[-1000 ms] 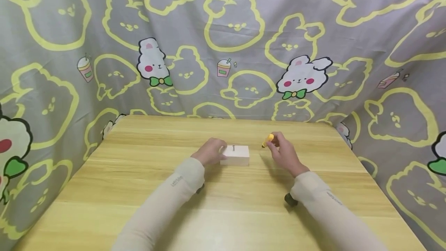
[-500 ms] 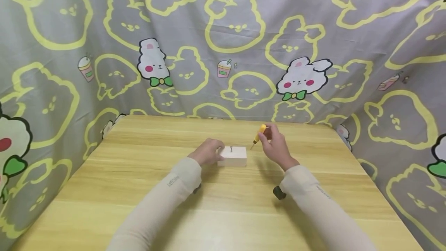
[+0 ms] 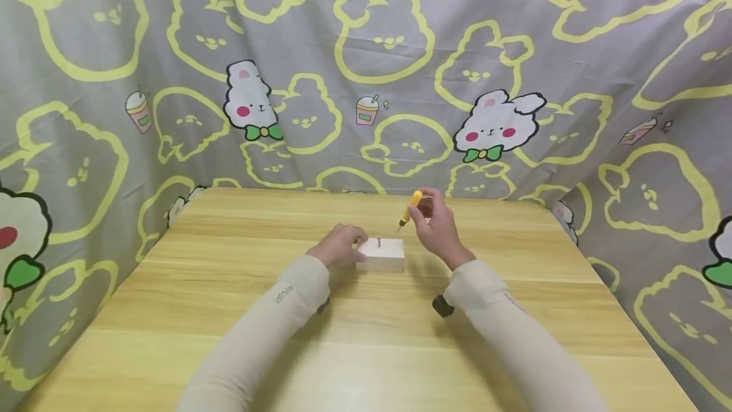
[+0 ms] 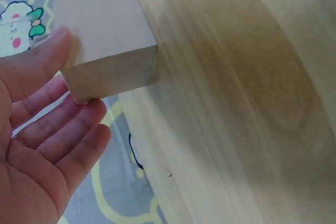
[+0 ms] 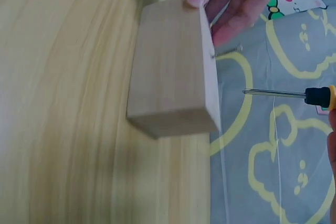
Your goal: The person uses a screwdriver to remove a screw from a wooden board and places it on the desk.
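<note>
A pale wooden block (image 3: pixel 380 264) lies on the table, and a screw (image 3: pixel 379 242) stands upright in its top face. My left hand (image 3: pixel 338 245) holds the block's left end; in the left wrist view its thumb is on one face and fingers touch the opposite edge. My right hand (image 3: pixel 437 224) grips the yellow handle of a screwdriver (image 3: pixel 410 208), tilted with its tip down and to the left. In the right wrist view the metal shaft of the screwdriver (image 5: pixel 278 94) points toward the block, its tip apart from the screw (image 5: pixel 228 53).
A wood-grain table (image 3: pixel 366 348) spreads under both arms. Behind it and at the sides hangs a grey curtain (image 3: pixel 320 37) with yellow outlines and white rabbits. A dark wrist device (image 3: pixel 443 306) shows under the right sleeve.
My right hand has moved left and away from me with the screwdriver, bringing the tip near the block's right back corner. The left hand and block have shifted slightly left.
</note>
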A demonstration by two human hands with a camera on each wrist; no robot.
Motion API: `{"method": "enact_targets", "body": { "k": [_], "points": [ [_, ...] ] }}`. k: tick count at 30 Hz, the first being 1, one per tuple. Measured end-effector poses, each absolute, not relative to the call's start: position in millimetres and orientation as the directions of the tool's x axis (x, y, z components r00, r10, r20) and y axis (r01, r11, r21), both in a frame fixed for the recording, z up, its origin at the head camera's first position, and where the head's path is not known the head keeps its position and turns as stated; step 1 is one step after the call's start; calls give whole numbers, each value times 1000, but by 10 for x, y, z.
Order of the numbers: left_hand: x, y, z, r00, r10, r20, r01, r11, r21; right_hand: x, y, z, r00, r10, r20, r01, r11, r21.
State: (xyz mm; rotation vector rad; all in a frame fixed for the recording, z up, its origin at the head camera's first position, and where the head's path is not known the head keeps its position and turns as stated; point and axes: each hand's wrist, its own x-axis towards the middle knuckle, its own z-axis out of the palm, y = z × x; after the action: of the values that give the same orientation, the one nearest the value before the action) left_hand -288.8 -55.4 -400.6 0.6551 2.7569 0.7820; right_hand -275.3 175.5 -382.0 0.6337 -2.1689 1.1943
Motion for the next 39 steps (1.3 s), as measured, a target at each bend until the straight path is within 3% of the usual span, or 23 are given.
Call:
{"method": "enact_targets", "body": {
  "k": [28,39],
  "points": [
    [-2867,-468,-3949,-914,393,-105,290,811,508,-2820,1459,-3719,-715,-222,663,-677,455,-578],
    [-2883,-463,-3923,-909,409,-80,318,803,504,-2875,1383,-3733,-584,-306,752,-773,492,-400]
  ]
}}
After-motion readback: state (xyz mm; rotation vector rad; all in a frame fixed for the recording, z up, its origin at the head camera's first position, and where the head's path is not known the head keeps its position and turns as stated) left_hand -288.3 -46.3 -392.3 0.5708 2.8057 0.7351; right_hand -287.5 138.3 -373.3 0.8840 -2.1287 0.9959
